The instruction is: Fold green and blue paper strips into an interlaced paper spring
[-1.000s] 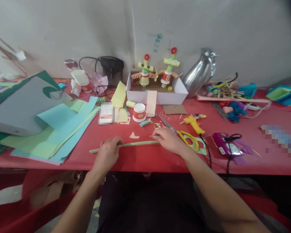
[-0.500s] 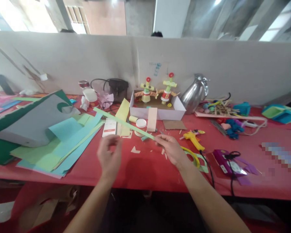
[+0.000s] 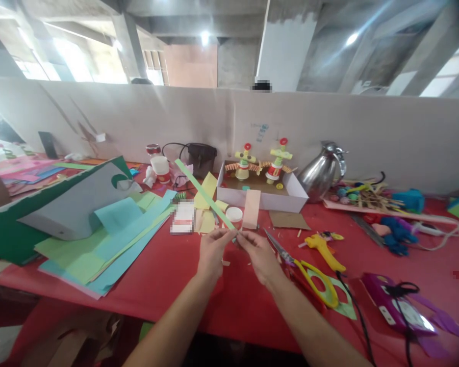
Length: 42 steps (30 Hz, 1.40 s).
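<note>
Over red table (image 3: pixel 168 275): green strip (image 3: pixel 203 192) end pinched between both hands' fingers (image 3: pixel 229 235) (slanting up-left).

matt paper strip (image 3: pixel 204 193) — glossy metal jug (image 3: pixel 321 171)

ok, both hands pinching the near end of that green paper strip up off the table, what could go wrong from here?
1. The green paper strip sticks up and away, held only at its near end by the left hand and right hand; it may flop or crease.
2. Its far end hangs above the yellow paper and could brush it.
3. The scissors lie open beside the right wrist; a snag seems possible.
</note>
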{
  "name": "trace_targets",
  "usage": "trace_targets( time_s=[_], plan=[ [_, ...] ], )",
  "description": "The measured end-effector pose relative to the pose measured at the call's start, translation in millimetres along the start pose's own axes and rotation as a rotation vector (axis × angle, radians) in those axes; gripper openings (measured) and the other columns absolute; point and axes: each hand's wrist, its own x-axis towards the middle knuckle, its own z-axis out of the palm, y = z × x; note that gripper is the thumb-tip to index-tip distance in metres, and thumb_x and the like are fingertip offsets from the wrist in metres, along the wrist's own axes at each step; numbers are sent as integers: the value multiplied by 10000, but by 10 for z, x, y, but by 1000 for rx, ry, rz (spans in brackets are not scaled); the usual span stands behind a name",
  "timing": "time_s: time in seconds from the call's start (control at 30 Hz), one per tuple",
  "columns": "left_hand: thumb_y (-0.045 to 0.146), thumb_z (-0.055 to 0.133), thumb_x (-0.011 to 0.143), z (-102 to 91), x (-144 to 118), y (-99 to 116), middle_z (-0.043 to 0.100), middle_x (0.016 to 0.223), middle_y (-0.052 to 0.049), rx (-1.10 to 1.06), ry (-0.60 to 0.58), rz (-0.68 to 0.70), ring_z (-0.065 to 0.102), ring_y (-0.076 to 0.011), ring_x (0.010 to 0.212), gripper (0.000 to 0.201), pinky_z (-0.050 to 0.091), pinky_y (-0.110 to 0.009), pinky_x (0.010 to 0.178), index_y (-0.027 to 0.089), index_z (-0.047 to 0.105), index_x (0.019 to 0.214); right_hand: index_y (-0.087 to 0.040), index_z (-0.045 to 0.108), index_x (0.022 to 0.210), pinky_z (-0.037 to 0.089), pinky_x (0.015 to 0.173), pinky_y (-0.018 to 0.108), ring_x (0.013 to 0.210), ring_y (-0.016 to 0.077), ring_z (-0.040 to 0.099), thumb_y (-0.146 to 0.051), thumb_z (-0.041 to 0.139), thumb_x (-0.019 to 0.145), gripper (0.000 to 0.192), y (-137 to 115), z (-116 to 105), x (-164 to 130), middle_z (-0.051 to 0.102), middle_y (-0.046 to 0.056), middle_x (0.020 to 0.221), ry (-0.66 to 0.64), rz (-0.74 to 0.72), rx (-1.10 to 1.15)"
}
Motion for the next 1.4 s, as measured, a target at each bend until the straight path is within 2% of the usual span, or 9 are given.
trace_targets(
  time_s=[0.17,0.27,0.33,0.43,0.53,0.6,0.83,1.17,1.4],
  plan=[
    [290,844,585,-155,48,152,568,586,15,-85,131,68,525,-96,593,233,436,-238,615,166,650,551,-206,704,833,425,686,331,693,201,564,-407,549,919,268,-2,-133,-51,644,23,704,-37,-159,-625],
    [264,839,590,-283,61,254,565,587,13,-77,136,106,537,-99,634,240,449,-232,677,168,632,515,-195,728,919,423,875,448,942,294,594,-274,493,935,249,-47,-234,-43,703,114,918,204,-358,-954],
    [268,841,605,-323,39,275,587,614,4,-16,80,95,554,-105,651,236,462,-240,707,166,643,526,-197,728,1015,329,1024,541,1201,354,497,-275,514,927,244,-82,-256,-47,662,163,1176,391,-510,-1037],
    [283,839,635,-295,-5,226,641,725,-17,45,-43,92,596,-125,705,206,490,-259,738,165,679,584,-231,707,1113,313,1078,528,1280,335,470,-372,581,913,275,-96,-200,-79,621,134,1300,280,-547,-900],
    [290,832,652,-250,-21,140,664,799,-33,1,-118,101,630,-143,753,206,517,-263,734,162,676,612,-236,720,1008,475,893,395,965,252,649,-379,601,901,214,-47,-97,-122,735,63,996,-51,-301,-626],
    [312,835,651,-251,-16,98,661,752,-30,-22,-145,45,633,-143,684,228,530,-264,655,162,664,640,-223,706,874,490,785,336,811,212,658,-355,600,894,170,-2,-47,-142,730,23,832,-146,-181,-483],
    [383,819,678,-324,-37,104,688,670,-55,-48,-206,-52,632,-163,503,286,532,-294,508,144,698,782,-207,655,708,465,754,306,719,176,625,-359,640,859,215,76,-2,-175,687,-3,699,-182,-53,-239],
    [362,843,636,-447,47,53,697,714,-57,-84,31,53,588,-128,630,244,472,-236,601,147,740,687,-203,682,747,458,781,313,741,182,632,-384,662,839,204,168,63,-209,695,3,701,-197,13,-308],
    [329,834,634,-547,116,59,685,694,-37,-128,102,71,544,-108,624,197,406,-237,604,160,757,702,-206,698,767,450,735,299,719,178,622,-412,672,833,218,198,57,-233,697,8,688,-218,59,-338]
  ],
)
